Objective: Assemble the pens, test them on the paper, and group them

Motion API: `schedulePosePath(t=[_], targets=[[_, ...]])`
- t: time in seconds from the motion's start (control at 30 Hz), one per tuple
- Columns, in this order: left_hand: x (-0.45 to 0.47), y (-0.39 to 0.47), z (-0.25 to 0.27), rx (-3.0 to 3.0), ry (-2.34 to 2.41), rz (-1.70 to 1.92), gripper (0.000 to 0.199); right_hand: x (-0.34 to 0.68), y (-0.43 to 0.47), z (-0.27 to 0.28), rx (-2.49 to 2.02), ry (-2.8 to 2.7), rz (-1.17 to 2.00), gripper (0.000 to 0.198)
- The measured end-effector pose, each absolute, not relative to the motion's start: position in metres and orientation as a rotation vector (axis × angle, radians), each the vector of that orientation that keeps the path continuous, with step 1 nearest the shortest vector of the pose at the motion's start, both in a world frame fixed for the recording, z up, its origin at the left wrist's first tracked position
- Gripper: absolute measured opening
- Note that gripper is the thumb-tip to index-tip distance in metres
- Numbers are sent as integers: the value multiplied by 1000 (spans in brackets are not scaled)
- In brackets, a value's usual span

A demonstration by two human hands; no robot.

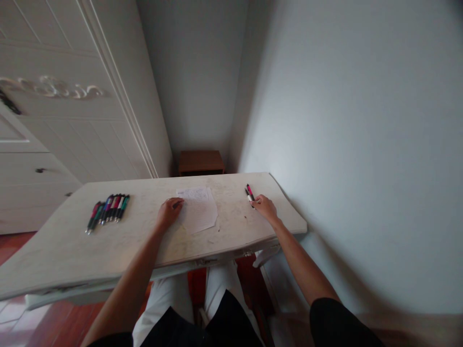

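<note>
My right grip (265, 207) is at the near end of 2 slim pens, black with pink-red and black with white (250, 191), lying on the right of the worn, white-painted bench (72, 250); I cannot tell whether my fingers are clamped on them. My left grip (170, 212) rests curled at the left edge of a thin white paper sheet with print along its top (198, 212); a dark patch shows at its fingertips, so I cannot tell whether it holds anything. Well to the left lies a cluster of multicoloured, silver-tipped pens (112, 208).
</note>
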State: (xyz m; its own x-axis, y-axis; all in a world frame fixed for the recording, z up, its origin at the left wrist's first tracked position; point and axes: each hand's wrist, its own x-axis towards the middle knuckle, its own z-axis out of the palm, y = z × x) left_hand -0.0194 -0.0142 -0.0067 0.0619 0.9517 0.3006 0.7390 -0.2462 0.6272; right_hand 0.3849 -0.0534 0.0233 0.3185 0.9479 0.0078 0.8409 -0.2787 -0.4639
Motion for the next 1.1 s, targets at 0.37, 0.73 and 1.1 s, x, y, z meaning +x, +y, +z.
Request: schedulePosePath(t=[0.37, 0.73, 1.1], targets=[[-19, -16, -5, 2051, 1678, 1001, 40, 383, -39, 23, -2243, -1534, 391, 28], [-19, -15, -7, 2033, 1680, 1002, 38, 375, -22, 18, -2270, -1516, 344, 29], [-20, -13, -10, 2035, 1655, 1009, 38, 375, -23, 17, -2268, -1508, 340, 32]])
